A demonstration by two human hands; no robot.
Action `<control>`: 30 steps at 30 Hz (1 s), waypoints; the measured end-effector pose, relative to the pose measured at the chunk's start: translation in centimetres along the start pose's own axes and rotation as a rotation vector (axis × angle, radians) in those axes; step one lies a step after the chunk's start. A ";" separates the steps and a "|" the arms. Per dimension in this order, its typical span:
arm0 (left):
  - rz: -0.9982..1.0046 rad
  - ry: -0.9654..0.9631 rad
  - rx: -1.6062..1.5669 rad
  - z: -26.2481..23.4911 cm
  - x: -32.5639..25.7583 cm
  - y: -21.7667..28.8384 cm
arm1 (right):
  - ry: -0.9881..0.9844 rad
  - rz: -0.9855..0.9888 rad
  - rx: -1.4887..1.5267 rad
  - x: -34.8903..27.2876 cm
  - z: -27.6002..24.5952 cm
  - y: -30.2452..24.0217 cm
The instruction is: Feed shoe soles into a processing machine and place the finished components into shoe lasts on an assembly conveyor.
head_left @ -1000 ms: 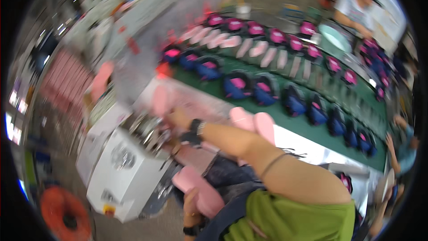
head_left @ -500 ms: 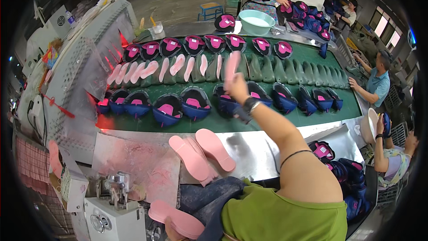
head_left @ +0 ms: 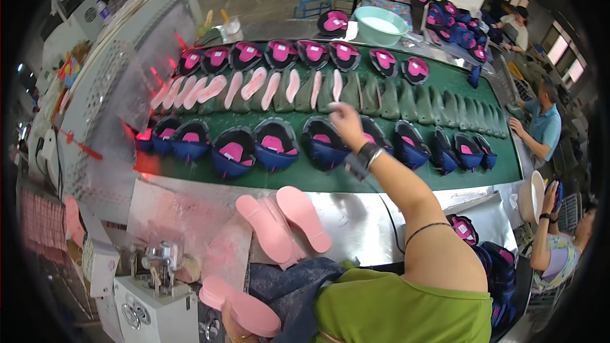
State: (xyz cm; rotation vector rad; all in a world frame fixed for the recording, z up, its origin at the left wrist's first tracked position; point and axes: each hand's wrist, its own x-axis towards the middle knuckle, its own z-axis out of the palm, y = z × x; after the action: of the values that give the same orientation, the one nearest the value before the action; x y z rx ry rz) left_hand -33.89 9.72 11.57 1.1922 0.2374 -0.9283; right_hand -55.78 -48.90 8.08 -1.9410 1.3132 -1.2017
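Note:
My left hand (head_left: 234, 327), at the lower edge, is closed around a stack of pink insoles (head_left: 244, 308). My right arm stretches over the green conveyor belt (head_left: 286, 180). At its end my right hand (head_left: 346, 122), slightly blurred, has its fingers drawn together at the near end of a narrow pink insole (head_left: 337, 84). That insole lies along a dark green shoe last (head_left: 326, 92) in the middle row. Lasts to its left carry pink insoles too; those farther right (head_left: 406, 101) are bare green. More pink insoles (head_left: 304, 219) lie on the metal ledge in front of me.
Blue shoe uppers (head_left: 276, 146) with magenta linings line the belt's near side, another row (head_left: 281, 55) its far side. A grey machine housing (head_left: 143, 57) stands left, a small white machine (head_left: 155, 311) lower left. Across the belt is a green basin (head_left: 381, 28); co-workers stand beyond and right.
My right hand has lowered the pink insole from above the row onto a last. The left hand with its stack has shifted slightly left. The whole view has moved a little.

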 end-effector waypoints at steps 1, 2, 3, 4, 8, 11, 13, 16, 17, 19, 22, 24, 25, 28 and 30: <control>0.568 -0.145 0.810 -1.2 0.6 -0.3 | -0.166 -0.033 0.329 -2.9 3.0 -4.1; 1.072 -0.264 1.661 -3.0 0.9 -0.8 | -0.326 -0.056 0.394 -7.0 5.0 -10.3; 1.049 -0.212 1.682 -5.1 2.7 -1.7 | -0.599 -0.053 0.360 -10.5 6.1 -12.4; 0.978 -0.246 1.559 -8.3 5.0 -3.2 | -0.769 -0.101 0.448 -14.7 6.1 -15.9; 0.279 -0.121 0.404 -2.2 4.5 -2.1 | -1.202 -0.281 0.468 -26.3 5.7 -25.7; 0.101 0.019 0.068 5.2 1.2 1.9 | -1.287 -0.303 0.512 -29.7 7.3 -27.0; 0.073 0.028 0.029 4.2 0.3 3.0 | -1.302 -0.174 0.477 -30.5 7.9 -28.0; -0.010 -0.032 -0.045 2.4 -0.2 3.8 | -1.332 -0.114 0.453 -31.5 9.6 -28.0; -0.050 -0.066 -0.087 1.9 -0.4 3.9 | -1.335 -0.035 0.455 -32.0 10.2 -27.7; -0.059 -0.066 -0.112 0.6 -0.7 3.6 | -1.374 -0.004 0.475 -32.2 10.7 -27.8; -0.086 -0.081 -0.134 -1.5 -1.2 2.7 | -1.528 0.069 0.523 -32.4 11.7 -27.3; -0.103 -0.101 -0.135 -2.5 -1.5 2.1 | -1.496 -0.017 0.326 -31.8 12.7 -26.9; -0.088 -0.099 -0.146 -2.8 -2.0 1.8 | -1.496 -0.024 0.322 -31.4 13.6 -26.5; -0.090 -0.136 -0.225 -3.6 -3.2 0.6 | -1.268 -0.078 0.408 -29.5 16.6 -27.0; -0.112 -0.174 -0.289 -3.6 -3.5 -0.3 | -1.231 -0.056 0.269 -28.3 18.8 -29.2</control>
State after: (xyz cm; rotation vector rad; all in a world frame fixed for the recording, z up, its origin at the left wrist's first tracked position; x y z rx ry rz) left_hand -35.18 14.55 12.10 0.8338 0.2898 -1.0503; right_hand -29.86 -12.50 10.95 -1.9133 0.4024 -0.0315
